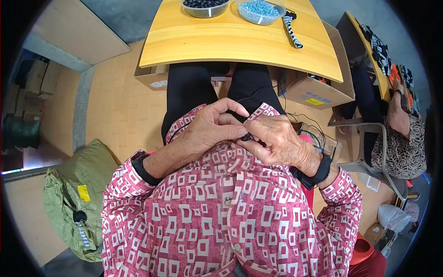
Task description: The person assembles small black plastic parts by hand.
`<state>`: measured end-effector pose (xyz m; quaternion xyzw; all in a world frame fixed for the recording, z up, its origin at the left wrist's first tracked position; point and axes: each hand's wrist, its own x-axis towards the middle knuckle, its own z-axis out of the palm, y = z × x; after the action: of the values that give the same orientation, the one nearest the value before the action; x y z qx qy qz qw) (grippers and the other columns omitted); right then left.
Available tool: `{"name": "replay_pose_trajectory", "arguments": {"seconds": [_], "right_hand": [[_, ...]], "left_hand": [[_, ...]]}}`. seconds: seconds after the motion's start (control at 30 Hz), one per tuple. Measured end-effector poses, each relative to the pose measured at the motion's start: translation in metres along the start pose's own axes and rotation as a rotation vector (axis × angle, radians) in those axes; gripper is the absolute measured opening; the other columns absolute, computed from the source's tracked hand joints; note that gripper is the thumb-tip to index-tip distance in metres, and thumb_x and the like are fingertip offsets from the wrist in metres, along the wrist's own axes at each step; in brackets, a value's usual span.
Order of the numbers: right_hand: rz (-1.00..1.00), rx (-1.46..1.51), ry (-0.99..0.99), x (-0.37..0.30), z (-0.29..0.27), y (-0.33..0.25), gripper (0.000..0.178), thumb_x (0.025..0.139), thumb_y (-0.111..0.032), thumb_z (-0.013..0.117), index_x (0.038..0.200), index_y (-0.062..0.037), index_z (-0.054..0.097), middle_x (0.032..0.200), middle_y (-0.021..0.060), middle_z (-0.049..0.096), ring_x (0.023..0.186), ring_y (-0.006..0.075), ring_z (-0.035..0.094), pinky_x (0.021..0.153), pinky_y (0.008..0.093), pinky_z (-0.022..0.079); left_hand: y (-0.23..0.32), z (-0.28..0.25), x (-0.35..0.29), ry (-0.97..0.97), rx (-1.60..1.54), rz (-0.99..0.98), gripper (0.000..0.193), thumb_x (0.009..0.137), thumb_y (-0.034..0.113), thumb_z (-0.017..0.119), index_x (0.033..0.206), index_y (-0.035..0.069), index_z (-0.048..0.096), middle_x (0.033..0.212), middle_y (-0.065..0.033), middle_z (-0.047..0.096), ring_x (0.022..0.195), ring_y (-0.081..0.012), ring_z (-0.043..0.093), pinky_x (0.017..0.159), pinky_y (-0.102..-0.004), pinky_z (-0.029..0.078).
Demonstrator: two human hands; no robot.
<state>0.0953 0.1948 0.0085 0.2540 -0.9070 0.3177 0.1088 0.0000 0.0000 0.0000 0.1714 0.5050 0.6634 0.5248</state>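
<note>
Close to my lap, my left hand (217, 124) and my right hand (277, 138) meet, fingertips together. Between them is a small black piece (247, 137), mostly covered by the fingers; its kind cannot be made out. My left thumb and a finger pinch it from one side, with the index finger curved above. The right fingers are closed around its other side. A thin black cord (251, 95) runs over my right thigh, just beyond the hands.
The yellow table (221, 48) ahead bears a tub of black beads (205, 10), a tub of light blue beads (260, 18) and a black-and-white striped strip (291, 32). A cardboard box (318, 92) stands beneath. At right, another person's arm (398, 111) rests near a second table. A green sack (76, 184) lies left.
</note>
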Motion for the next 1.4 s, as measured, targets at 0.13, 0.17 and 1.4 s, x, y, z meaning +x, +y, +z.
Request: {"name": "replay_pose_trajectory", "arguments": {"seconds": [0.13,0.17,1.4], "right_hand": [[0.053,0.013,0.093,0.006,0.004,-0.008,0.025,0.079,-0.017,0.074,0.081,-0.0025,0.054,0.065,0.0114,0.057,0.059,0.0280,0.062,0.053,0.0365,0.049],[0.078,0.009,0.161,0.009,0.004,-0.012,0.025,0.079,-0.017,0.074,0.079,-0.0028,0.054,0.064,0.0112,0.056,0.058,0.0277,0.062,0.052,0.0365,0.049],[-0.043,-0.343,0.376,0.014,-0.030,-0.029,0.029,0.075,0.002,0.071,0.103,0.0056,0.065,0.071,0.0095,0.059,0.062,0.0203,0.061,0.057,0.0310,0.052]], "left_hand": [[-0.002,0.004,0.000,0.059,-0.072,0.080,0.028,0.090,0.006,0.066,0.117,0.001,0.058,0.094,-0.0072,0.069,0.081,-0.0085,0.064,0.074,-0.0206,0.053],[-0.002,0.004,-0.003,0.099,-0.138,0.100,0.025,0.091,0.005,0.065,0.115,0.000,0.060,0.094,-0.0061,0.069,0.081,-0.0081,0.064,0.074,-0.0203,0.052],[0.017,0.019,0.008,0.069,-0.418,0.112,0.022,0.095,0.010,0.061,0.116,0.005,0.061,0.108,-0.0045,0.065,0.093,-0.0116,0.067,0.084,-0.0227,0.056]]}}
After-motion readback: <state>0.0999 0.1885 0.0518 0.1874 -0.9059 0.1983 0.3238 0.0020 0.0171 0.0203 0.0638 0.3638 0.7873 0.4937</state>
